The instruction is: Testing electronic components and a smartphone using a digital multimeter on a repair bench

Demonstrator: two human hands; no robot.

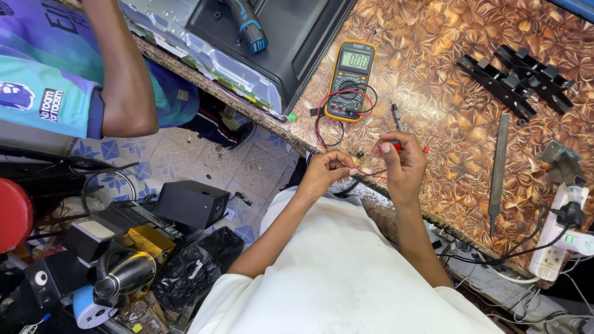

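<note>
Red test probe (396,146): slim, red-handled, pinched in the fingertips of the right hand (403,167), held just above the near edge of the worktop. Its red lead (339,94) runs back in loops to the meter.

Left hand (325,172): fingers closed in a pinch on something small at the end of a black lead (354,184); what it is cannot be told. The two hands sit close together, fingertips almost meeting, over the table's near edge.

Digital multimeter (349,80): yellow-cased, lying flat just beyond the hands, display lit, red and black leads coiled over its lower half.

Worktop (445,105): brown, leaf-patterned surface; its near edge runs diagonally from upper left to lower right. Open surface lies to the right of the hands and the meter.

Metal file (498,164): long, grey, lying right of the hands, well apart.

Black brackets (516,80): a cluster at the far right.

Power strip (560,238): white, with plugs, at the right near edge.

Opened flat-panel chassis (247,43): far left on the worktop, overhanging the edge, a cordless screwdriver (247,23) lying on it.

Second person's arm (120,74): far left, beside the chassis.

Floor, left: tiled, crowded with a black box (190,204), a metal kettle (127,275) and other gear.
</note>
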